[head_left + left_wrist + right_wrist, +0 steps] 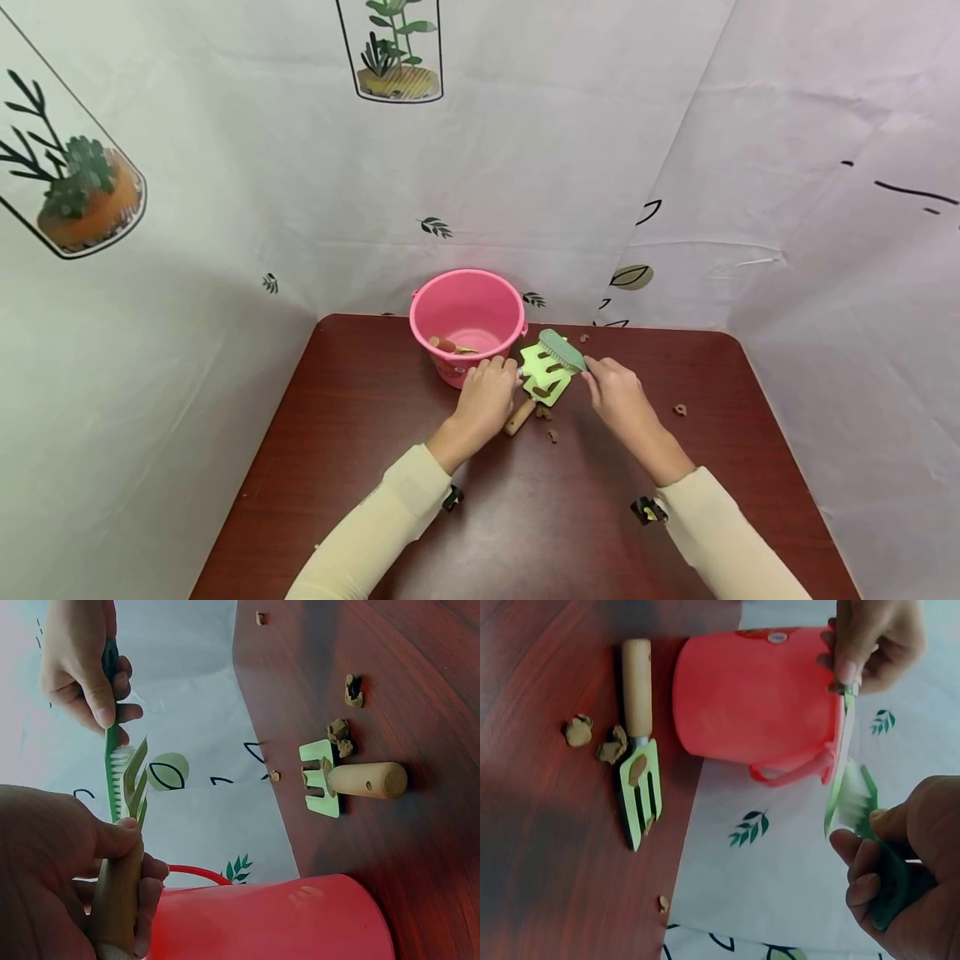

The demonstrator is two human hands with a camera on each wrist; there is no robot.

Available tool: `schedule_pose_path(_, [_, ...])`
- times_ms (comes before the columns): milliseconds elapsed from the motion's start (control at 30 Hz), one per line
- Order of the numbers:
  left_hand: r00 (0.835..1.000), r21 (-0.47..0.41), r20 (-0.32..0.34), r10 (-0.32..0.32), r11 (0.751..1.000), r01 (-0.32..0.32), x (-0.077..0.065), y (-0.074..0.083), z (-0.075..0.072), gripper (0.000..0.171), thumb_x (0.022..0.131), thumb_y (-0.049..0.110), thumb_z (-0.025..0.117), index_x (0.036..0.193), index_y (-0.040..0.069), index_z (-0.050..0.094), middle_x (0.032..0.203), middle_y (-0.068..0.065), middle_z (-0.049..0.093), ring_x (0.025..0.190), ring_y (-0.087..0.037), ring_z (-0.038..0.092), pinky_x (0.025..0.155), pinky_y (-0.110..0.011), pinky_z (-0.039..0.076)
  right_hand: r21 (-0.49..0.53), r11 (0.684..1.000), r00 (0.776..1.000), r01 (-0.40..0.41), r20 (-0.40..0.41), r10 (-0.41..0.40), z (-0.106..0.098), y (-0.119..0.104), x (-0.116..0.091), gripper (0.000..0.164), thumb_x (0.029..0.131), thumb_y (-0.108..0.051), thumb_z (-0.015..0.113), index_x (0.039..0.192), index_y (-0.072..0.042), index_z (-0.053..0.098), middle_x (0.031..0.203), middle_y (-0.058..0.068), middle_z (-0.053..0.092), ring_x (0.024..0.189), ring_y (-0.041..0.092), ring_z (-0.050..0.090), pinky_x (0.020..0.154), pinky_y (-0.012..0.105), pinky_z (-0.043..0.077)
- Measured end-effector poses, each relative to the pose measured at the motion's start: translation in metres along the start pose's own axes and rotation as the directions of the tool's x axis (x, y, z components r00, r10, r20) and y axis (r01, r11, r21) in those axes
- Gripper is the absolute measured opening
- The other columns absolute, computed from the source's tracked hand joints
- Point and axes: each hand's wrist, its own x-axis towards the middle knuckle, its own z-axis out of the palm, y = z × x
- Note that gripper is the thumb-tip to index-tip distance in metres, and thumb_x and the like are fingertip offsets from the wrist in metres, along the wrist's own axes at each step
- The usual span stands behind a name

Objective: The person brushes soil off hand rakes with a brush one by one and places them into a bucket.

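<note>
My left hand (489,393) grips the wooden handle of a light-green hand fork (118,900), its tines raised above the table near the pink bucket (442,365). In my right hand (622,400) is a green brush (559,350), pinched by its handle. The brush's white bristles (118,774) meet the fork's tines in the left wrist view. Below them, a second light-green fork (641,787) with a wooden handle lies on the table. Brown bits sit on its tines.
Several brown crumbly lumps (679,409) are scattered on the dark red table (330,467). A wooden-handled tool (442,343) stands inside the bucket. White patterned cloth (540,167) hangs behind the table and at both sides.
</note>
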Motion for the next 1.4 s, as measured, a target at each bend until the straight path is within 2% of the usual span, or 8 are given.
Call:
schedule_pose_path(267, [0.996,0.04,-0.074,0.04,0.998,-0.037,-0.001,-0.003,0.004,0.016,0.094,0.022,0.076,0.093,0.008,0.066,0.089,-0.006,0.069,0.077,-0.026,0.064,0.065,-0.038,0.051,-0.014,0.998,0.998,-0.062,0.024,0.063,-0.005,0.014,0.006,0.024,0.096,0.0,0.068,0.115,0.015,0.069,0.093,0.026,0.07,0.082,0.039,0.072,0.071,0.05,0.06])
schedule_pose_path(600, [0.997,0.004,-0.059,0.042,0.999,-0.042,-0.001,-0.001,0.0,0.015,0.098,0.022,0.071,0.093,0.009,0.066,0.088,-0.006,0.068,0.078,-0.026,0.064,0.065,-0.037,0.049,-0.009,0.992,0.992,-0.122,0.024,0.123,-0.001,0.031,0.004,0.025,0.097,-0.001,0.067,0.116,0.015,0.069,0.093,0.028,0.07,0.084,0.043,0.071,0.073,0.054,0.059])
schedule_pose_path(800, [0.997,0.002,-0.068,0.035,0.999,-0.035,-0.001,0.0,-0.001,0.016,0.096,0.023,0.073,0.093,0.009,0.067,0.089,-0.006,0.069,0.079,-0.026,0.065,0.065,-0.039,0.051,-0.012,0.986,0.986,-0.168,0.017,0.168,-0.003,0.041,-0.002,0.024,0.097,-0.001,0.066,0.116,0.015,0.069,0.095,0.029,0.07,0.085,0.043,0.071,0.073,0.054,0.058])
schedule_pose_path(1067, [0.998,0.002,-0.057,0.017,1.0,-0.017,-0.001,-0.001,0.001,0.016,0.094,0.021,0.075,0.092,0.007,0.069,0.089,-0.008,0.069,0.079,-0.028,0.067,0.067,-0.042,0.055,0.022,0.997,0.995,-0.074,-0.065,0.075,-0.017,0.029,0.0,0.026,0.095,0.0,0.07,0.117,0.014,0.069,0.095,0.027,0.07,0.084,0.039,0.07,0.072,0.054,0.058])
schedule_pose_path(1400, [0.999,-0.008,-0.044,0.009,1.0,-0.009,0.001,-0.001,0.0,0.016,0.094,0.021,0.075,0.09,0.007,0.068,0.089,-0.009,0.069,0.079,-0.028,0.067,0.068,-0.043,0.055,0.02,0.999,1.0,0.031,-0.003,-0.031,-0.013,-0.004,-0.003,0.029,0.095,-0.003,0.071,0.12,0.012,0.069,0.091,0.019,0.069,0.077,0.028,0.068,0.066,0.041,0.057])
